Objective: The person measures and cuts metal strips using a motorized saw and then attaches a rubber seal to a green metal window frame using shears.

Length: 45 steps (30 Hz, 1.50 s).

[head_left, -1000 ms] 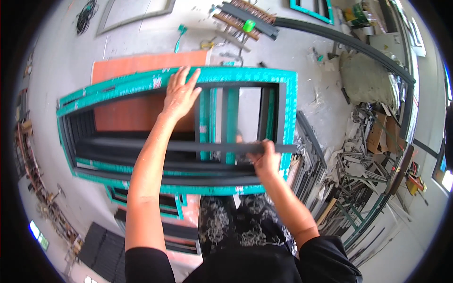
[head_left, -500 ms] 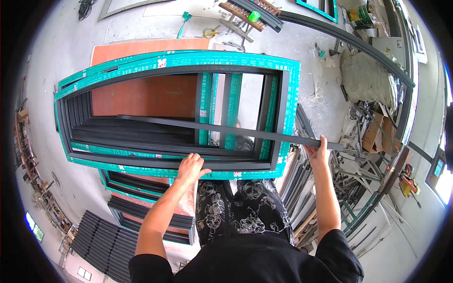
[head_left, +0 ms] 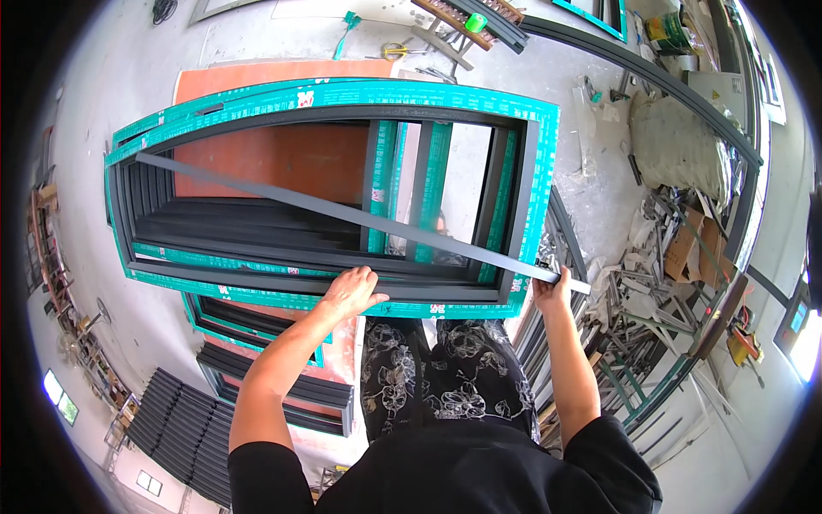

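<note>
A long, thin dark grey strip (head_left: 445, 244) slants across a large window frame (head_left: 545, 171) of dark profile with green protective film. My right hand (head_left: 553, 291) pinches the strip near its right end, just beyond the frame's near right corner. The strip's far end lies over the frame's left part. My left hand (head_left: 349, 293) grips the near rail, fingers over its inner edge and thumb apart on the green film. More dark frames lie stacked beneath, seen through the opening.
Scrap profiles and a cardboard box (head_left: 682, 244) are heaped at right. A green tape roll (head_left: 476, 23) sits on a profile stand at the back, near yellow-handled scissors (head_left: 394, 51). More frames (head_left: 282, 403) and stacked dark profiles (head_left: 184, 433) lie at lower left.
The strip's far end has swung left and away from me. My right hand has come slightly left and nearer with its end. My left hand stays on the near rail.
</note>
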Motion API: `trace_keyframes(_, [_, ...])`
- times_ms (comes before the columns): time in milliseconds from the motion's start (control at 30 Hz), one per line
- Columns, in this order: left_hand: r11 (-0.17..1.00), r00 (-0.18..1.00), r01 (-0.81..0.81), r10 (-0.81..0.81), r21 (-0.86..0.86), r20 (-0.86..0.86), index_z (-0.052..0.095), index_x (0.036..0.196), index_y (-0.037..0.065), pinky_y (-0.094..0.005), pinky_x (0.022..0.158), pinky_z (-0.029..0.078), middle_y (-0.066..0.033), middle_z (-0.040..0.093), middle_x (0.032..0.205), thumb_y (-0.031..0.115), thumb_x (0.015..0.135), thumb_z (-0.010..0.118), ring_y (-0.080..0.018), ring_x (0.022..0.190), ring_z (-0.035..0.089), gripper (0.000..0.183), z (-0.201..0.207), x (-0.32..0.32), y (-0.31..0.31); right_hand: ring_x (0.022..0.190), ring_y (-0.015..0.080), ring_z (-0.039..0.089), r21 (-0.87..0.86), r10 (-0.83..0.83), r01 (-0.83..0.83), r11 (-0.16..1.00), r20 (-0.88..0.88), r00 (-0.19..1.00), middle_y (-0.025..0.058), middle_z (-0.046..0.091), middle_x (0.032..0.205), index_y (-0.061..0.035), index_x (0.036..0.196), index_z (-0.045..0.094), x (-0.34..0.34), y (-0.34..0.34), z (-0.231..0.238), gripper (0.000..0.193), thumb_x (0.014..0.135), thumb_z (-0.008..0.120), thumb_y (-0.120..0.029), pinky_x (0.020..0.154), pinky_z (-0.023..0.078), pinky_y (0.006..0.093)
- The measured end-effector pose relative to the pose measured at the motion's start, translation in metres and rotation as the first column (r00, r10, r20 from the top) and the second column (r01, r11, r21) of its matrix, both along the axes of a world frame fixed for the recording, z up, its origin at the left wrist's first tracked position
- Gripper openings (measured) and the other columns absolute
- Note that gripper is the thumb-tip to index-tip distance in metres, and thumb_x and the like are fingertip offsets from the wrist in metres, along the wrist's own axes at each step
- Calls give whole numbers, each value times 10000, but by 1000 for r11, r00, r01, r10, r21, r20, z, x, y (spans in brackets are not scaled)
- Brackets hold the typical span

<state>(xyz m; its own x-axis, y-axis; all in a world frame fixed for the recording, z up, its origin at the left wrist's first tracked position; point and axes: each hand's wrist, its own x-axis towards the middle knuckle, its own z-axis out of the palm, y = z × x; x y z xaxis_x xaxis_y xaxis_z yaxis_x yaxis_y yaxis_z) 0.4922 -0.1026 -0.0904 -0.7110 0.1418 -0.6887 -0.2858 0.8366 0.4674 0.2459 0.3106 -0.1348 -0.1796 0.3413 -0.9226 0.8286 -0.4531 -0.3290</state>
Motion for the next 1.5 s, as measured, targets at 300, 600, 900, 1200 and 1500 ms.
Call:
trace_keyframes(300, [998,997,-63,62,16,45,690,972,49,-416,964,447,-104,592,1068,515,760,732,-295,1093,545,514,-2,14,-43,881,256,666,57,5,-4,998,-20,1000,116,668,954,-46,1039,614,4,14,-3,559,815,710,-550,801,594,388])
trace_keyframes(600, [995,995,-93,93,-29,27,665,938,87,-449,913,482,-96,596,1042,406,686,812,-300,1097,570,432,10,10,-41,699,231,688,-69,55,-51,996,52,997,49,691,774,-93,875,641,-5,88,1,380,897,591,-469,565,599,326])
trace_keyframes(900, [973,956,-175,132,149,261,642,992,59,-446,887,493,-141,643,997,420,703,798,-343,1044,605,488,-7,21,-62,687,209,671,-2,-25,25,1000,57,998,45,689,779,-68,864,656,19,79,4,434,850,640,-501,588,588,282])
trace_keyframes(1200, [966,972,-232,233,117,7,637,962,49,-452,857,484,-140,641,959,428,687,797,-335,1004,607,494,-5,41,-56,755,235,699,-52,-74,70,996,-78,994,86,719,857,-35,924,683,18,125,-6,445,852,664,-474,689,619,328])
trace_keyframes(1500, [909,882,-417,404,0,-244,677,1043,81,-486,935,454,-106,618,1125,496,684,782,-319,1096,578,559,12,95,-99,918,262,666,-443,704,-654,613,-70,707,108,687,917,-10,1048,623,39,52,96,481,905,659,-467,826,550,360])
